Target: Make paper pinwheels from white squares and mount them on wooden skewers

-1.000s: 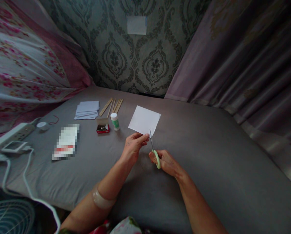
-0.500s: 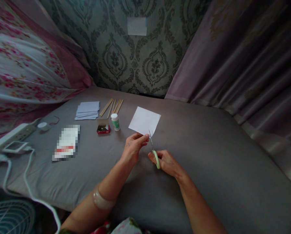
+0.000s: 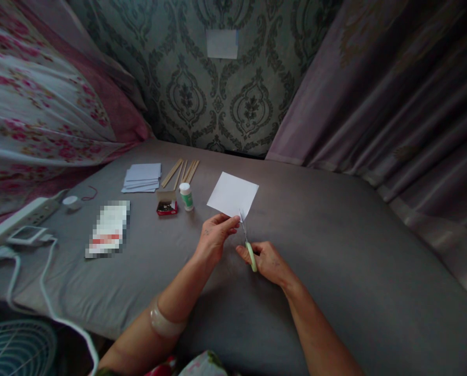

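My left hand (image 3: 218, 233) pinches the near edge of a white sheet of paper (image 3: 234, 194), held above the grey surface. In my right hand (image 3: 265, 260) is a pair of scissors (image 3: 251, 256) with pale green handles. Their blades point away from me and lie at the paper's near right corner, close to my left fingertips. How far the blades are apart is too fine to tell.
Left of the paper stand a white-capped bottle (image 3: 186, 197) and a small red box (image 3: 167, 208) with dark contents. Behind them lie wooden sticks (image 3: 172, 173) and a paper stack (image 3: 141, 178). A blurred packet (image 3: 108, 228), a power strip (image 3: 25, 216) and a white cable (image 3: 47, 297) are farther left.
Both hands, the paper and the scissors stay almost in the same place. The view has shifted very slightly, and the scissor handles look a little closer together.
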The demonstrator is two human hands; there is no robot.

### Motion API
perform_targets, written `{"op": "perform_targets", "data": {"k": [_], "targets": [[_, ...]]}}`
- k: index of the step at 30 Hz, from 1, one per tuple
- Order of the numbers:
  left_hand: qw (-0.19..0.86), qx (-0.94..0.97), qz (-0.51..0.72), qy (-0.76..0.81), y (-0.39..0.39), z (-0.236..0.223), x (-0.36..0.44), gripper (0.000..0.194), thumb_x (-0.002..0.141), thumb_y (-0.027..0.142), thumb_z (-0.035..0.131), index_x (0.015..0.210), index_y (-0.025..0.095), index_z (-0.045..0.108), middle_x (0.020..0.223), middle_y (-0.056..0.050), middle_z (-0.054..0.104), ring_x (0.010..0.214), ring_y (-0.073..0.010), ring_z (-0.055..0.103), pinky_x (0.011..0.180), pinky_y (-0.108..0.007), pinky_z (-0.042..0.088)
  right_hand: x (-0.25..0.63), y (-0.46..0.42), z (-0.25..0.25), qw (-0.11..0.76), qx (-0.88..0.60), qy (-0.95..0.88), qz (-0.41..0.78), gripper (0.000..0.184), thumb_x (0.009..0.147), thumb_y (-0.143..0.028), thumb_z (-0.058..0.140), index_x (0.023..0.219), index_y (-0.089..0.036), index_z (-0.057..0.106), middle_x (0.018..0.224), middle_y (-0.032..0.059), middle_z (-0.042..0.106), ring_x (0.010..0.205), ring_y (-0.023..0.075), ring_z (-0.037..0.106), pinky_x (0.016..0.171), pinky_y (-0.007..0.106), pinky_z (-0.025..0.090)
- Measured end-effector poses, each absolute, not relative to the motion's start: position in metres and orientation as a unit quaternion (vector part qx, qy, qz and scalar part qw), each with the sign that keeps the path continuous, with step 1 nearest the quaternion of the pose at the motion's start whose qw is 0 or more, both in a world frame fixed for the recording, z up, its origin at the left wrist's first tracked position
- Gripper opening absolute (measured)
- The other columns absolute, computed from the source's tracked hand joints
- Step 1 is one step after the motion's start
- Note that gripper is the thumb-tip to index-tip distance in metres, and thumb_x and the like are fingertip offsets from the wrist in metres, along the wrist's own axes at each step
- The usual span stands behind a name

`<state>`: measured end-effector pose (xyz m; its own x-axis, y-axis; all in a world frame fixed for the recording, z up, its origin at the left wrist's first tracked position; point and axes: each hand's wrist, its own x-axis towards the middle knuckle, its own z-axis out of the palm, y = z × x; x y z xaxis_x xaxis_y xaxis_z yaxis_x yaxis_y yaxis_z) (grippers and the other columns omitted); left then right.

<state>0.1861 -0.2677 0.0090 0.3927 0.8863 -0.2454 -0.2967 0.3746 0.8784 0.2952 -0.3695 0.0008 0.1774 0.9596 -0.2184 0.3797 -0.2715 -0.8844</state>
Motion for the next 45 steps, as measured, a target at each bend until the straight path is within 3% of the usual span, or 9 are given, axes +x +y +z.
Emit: {"op": "perform_targets", "data": {"k": [21,32,45], "targets": [[0.741,0.379,0.416,0.366,-0.266,0.006,0.187,0.023,0.051,0.025,0.081,0.061,0.014,0.064,0.061,0.000,0.062,0.058,-0.0098,0.055,0.056,-0.022,0.040,0.296,-0.367,-0.001,0.323,-0.709,-0.500,0.378,0.050,0.075,-0.059,0.054,0.053,-0.016,0.043,0.054,-0.0041,0.031,0.054,0.0083,0.030,0.049,0.023,0.023],[0.756,0.388,0.393,0.352,-0.272,0.009,0.189,0.022,0.051,0.025,0.081,0.062,0.013,0.066,0.060,0.000,0.061,0.056,-0.0095,0.054,0.056,-0.023,0.040,0.297,-0.367,-0.001,0.358,-0.708,-0.478,0.377,0.041,0.072,-0.050,0.060,0.057,-0.013,0.055,0.053,-0.0033,0.038,0.054,0.0096,0.036,0.049,0.022,0.028],[0.751,0.397,0.390,0.354,-0.275,0.007,0.190,0.023,0.051,0.027,0.081,0.059,0.013,0.064,0.058,-0.001,0.061,0.055,-0.0097,0.053,0.058,-0.025,0.041,0.296,-0.368,0.005,0.368,-0.705,-0.478,0.372,0.046,0.072,-0.056,0.058,0.053,-0.016,0.047,0.053,-0.0046,0.033,0.053,0.0085,0.030,0.048,0.023,0.023]]}}
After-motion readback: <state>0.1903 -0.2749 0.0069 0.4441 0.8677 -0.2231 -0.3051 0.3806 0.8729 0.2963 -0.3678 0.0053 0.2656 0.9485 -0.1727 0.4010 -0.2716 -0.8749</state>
